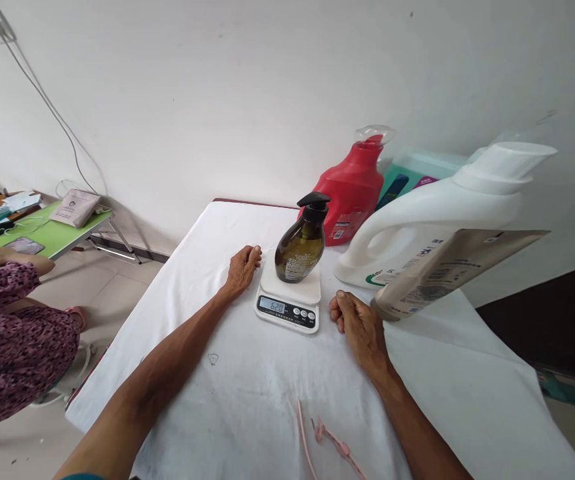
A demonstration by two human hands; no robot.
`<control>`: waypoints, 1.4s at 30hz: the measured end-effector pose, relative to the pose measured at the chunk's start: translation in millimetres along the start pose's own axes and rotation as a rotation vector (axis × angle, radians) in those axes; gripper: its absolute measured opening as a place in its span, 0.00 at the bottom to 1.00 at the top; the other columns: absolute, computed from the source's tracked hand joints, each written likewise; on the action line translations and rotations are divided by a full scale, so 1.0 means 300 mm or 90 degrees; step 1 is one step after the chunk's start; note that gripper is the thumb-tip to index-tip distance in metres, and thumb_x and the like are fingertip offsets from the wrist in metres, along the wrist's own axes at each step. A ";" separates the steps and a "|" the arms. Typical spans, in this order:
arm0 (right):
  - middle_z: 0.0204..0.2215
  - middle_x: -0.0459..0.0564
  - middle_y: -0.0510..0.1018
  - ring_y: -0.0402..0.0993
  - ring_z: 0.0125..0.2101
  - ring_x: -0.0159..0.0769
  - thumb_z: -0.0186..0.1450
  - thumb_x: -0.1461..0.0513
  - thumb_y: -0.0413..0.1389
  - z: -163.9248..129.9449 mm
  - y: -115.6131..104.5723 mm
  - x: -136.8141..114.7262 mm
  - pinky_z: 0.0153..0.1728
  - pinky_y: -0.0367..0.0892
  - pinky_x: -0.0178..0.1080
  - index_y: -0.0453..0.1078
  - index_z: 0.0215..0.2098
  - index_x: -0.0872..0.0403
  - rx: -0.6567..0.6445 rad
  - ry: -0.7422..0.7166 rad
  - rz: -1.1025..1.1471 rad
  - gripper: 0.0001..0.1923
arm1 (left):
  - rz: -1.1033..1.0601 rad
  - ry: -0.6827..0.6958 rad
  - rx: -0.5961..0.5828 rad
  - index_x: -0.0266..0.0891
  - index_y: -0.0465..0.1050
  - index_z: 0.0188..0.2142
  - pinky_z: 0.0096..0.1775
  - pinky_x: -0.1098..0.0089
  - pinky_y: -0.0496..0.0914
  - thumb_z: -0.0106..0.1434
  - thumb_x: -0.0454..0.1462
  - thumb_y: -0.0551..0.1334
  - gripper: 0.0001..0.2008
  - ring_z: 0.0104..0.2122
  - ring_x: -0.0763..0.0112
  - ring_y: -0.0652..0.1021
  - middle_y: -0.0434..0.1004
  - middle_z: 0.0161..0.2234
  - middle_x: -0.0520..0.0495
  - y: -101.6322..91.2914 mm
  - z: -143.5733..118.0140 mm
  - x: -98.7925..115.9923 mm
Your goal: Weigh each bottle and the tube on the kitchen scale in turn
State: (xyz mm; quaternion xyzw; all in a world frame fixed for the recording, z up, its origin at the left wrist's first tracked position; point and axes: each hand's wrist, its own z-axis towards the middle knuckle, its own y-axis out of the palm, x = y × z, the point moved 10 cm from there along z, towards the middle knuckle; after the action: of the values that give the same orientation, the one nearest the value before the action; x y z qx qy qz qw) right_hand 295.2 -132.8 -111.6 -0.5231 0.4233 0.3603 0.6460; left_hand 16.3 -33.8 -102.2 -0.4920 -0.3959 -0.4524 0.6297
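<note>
A dark olive pump bottle [300, 248] with a black pump head stands on a small white digital scale [290, 299], whose display reads 620. My left hand [242, 268] rests on the white cloth just left of the scale, fingers curled, holding nothing. To the right of the scale lies my right hand [358, 325], loosely closed and empty, beside a tan pouch [447, 273] that leans across a big white detergent jug [432, 223].
A red detergent bottle [352, 190] stands behind the scale, with a teal box [407, 179] beyond it. Pink strips [330, 443] lie near the table's front edge. A person in a floral garment [10, 333] sits at the left by a green table [42, 233].
</note>
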 end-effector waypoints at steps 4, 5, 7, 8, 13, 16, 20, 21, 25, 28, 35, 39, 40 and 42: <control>0.21 0.45 0.71 0.62 0.19 0.33 0.72 0.40 0.49 0.003 0.002 0.007 0.21 0.60 0.37 0.68 0.27 0.50 -0.003 0.009 0.005 0.28 | 0.009 0.002 -0.003 0.39 0.74 0.36 0.38 0.67 0.73 0.72 0.59 0.52 0.27 0.32 0.68 0.79 0.80 0.35 0.44 0.003 -0.001 0.004; 0.21 0.45 0.71 0.62 0.19 0.33 0.72 0.40 0.49 0.002 0.001 0.008 0.21 0.60 0.37 0.68 0.27 0.50 -0.004 0.011 0.006 0.28 | 0.009 0.001 -0.004 0.39 0.74 0.36 0.38 0.67 0.73 0.72 0.58 0.52 0.27 0.32 0.68 0.79 0.81 0.35 0.44 0.004 -0.001 0.005; 0.21 0.45 0.71 0.61 0.19 0.33 0.72 0.40 0.49 0.000 0.001 0.008 0.21 0.60 0.37 0.68 0.27 0.51 -0.006 0.012 0.008 0.28 | 0.008 0.000 -0.006 0.39 0.74 0.36 0.38 0.67 0.74 0.72 0.57 0.52 0.26 0.33 0.68 0.79 0.81 0.36 0.44 0.006 0.000 0.006; 0.22 0.45 0.71 0.62 0.19 0.33 0.72 0.40 0.49 -0.001 0.001 0.007 0.22 0.60 0.36 0.68 0.27 0.51 -0.007 0.012 0.009 0.27 | 0.006 -0.001 -0.006 0.39 0.74 0.36 0.38 0.66 0.74 0.72 0.57 0.52 0.26 0.33 0.68 0.79 0.81 0.36 0.44 0.006 0.000 0.006; 0.22 0.45 0.71 0.62 0.19 0.33 0.73 0.41 0.49 -0.002 0.000 0.009 0.22 0.60 0.37 0.68 0.27 0.51 -0.009 0.020 0.008 0.27 | 0.003 -0.007 -0.014 0.39 0.74 0.36 0.38 0.67 0.74 0.73 0.55 0.53 0.24 0.33 0.68 0.79 0.80 0.36 0.43 0.011 0.000 0.006; 0.22 0.45 0.71 0.63 0.20 0.33 0.74 0.41 0.49 -0.001 0.001 0.010 0.22 0.60 0.37 0.68 0.27 0.51 -0.014 0.016 -0.002 0.28 | 0.010 -0.008 -0.012 0.40 0.74 0.37 0.38 0.68 0.73 0.73 0.55 0.53 0.24 0.33 0.69 0.79 0.81 0.36 0.44 0.010 0.000 0.000; 0.22 0.45 0.72 0.63 0.20 0.32 0.74 0.41 0.49 -0.002 -0.002 0.014 0.23 0.61 0.37 0.69 0.28 0.51 -0.013 0.010 -0.008 0.27 | 0.025 -0.010 -0.009 0.40 0.74 0.37 0.37 0.69 0.73 0.73 0.55 0.52 0.24 0.32 0.69 0.80 0.80 0.35 0.46 0.009 -0.001 -0.008; 0.22 0.45 0.72 0.63 0.20 0.32 0.74 0.41 0.49 -0.002 -0.002 0.014 0.23 0.61 0.37 0.69 0.28 0.51 -0.014 0.007 -0.008 0.27 | 0.029 -0.010 -0.007 0.40 0.74 0.36 0.37 0.69 0.73 0.73 0.55 0.52 0.24 0.32 0.69 0.80 0.81 0.35 0.46 0.008 -0.002 -0.009; 0.22 0.45 0.72 0.64 0.20 0.33 0.74 0.41 0.50 -0.003 -0.002 0.013 0.23 0.61 0.37 0.69 0.28 0.51 -0.016 -0.007 -0.006 0.27 | 0.033 -0.021 -0.002 0.40 0.73 0.36 0.38 0.68 0.73 0.73 0.55 0.52 0.23 0.32 0.69 0.80 0.81 0.35 0.46 0.008 -0.004 -0.011; 0.22 0.45 0.72 0.64 0.20 0.33 0.74 0.41 0.49 -0.004 -0.007 0.009 0.23 0.61 0.37 0.69 0.28 0.51 -0.014 -0.015 -0.011 0.27 | 0.021 -0.030 0.003 0.40 0.73 0.35 0.37 0.68 0.73 0.73 0.55 0.53 0.23 0.31 0.69 0.79 0.81 0.34 0.46 0.008 -0.004 -0.011; 0.21 0.45 0.73 0.65 0.19 0.33 0.73 0.42 0.52 -0.005 -0.007 -0.005 0.23 0.62 0.37 0.69 0.28 0.51 -0.018 -0.013 -0.008 0.26 | 0.011 -0.025 0.002 0.40 0.74 0.35 0.37 0.68 0.73 0.72 0.56 0.53 0.24 0.31 0.68 0.80 0.81 0.35 0.45 0.007 -0.003 -0.009; 0.21 0.45 0.73 0.64 0.19 0.33 0.73 0.44 0.52 -0.006 -0.007 -0.013 0.22 0.61 0.37 0.69 0.27 0.51 -0.021 -0.022 -0.005 0.24 | 0.014 -0.018 0.000 0.40 0.75 0.35 0.37 0.68 0.73 0.72 0.57 0.53 0.25 0.31 0.69 0.80 0.82 0.35 0.44 0.005 -0.001 -0.009; 0.21 0.45 0.72 0.64 0.19 0.33 0.73 0.45 0.52 -0.006 -0.007 -0.014 0.22 0.61 0.37 0.68 0.27 0.50 -0.022 -0.024 -0.004 0.24 | 0.016 -0.016 -0.001 0.40 0.75 0.36 0.37 0.68 0.73 0.72 0.57 0.53 0.25 0.31 0.69 0.80 0.82 0.35 0.44 0.005 0.000 -0.007; 0.22 0.45 0.72 0.64 0.19 0.32 0.73 0.45 0.53 -0.007 -0.007 -0.010 0.23 0.61 0.36 0.68 0.27 0.50 -0.024 -0.020 -0.003 0.23 | 0.019 -0.016 -0.005 0.40 0.75 0.36 0.36 0.68 0.73 0.72 0.58 0.53 0.26 0.31 0.68 0.80 0.81 0.34 0.44 0.007 -0.001 -0.006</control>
State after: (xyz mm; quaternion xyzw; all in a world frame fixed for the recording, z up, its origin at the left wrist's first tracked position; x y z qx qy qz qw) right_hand 295.5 -135.2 -108.2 -0.5306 0.4051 0.3749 0.6433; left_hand 17.9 -33.5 -104.4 -0.5058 -0.3946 -0.4381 0.6297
